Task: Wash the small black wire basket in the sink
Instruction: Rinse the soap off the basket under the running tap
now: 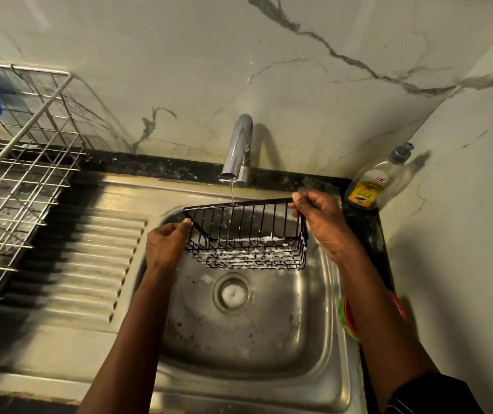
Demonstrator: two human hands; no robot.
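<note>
Two hands (pixel 166 245) (pixel 324 224) hold one soapy basket (pixel 248 234).

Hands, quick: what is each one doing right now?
Left hand: grips the left end of the black wire basket.
Right hand: pinches the basket's top right rim.

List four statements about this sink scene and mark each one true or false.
1. The left hand and right hand hold the wire basket under the tap, above the sink. True.
2. The tap is off. False: a thin stream falls onto the basket.
3. A soap bottle stands in the corner right of the tap. True.
4. The basket is free of suds. False: white foam clings to its bottom wires.
</note>
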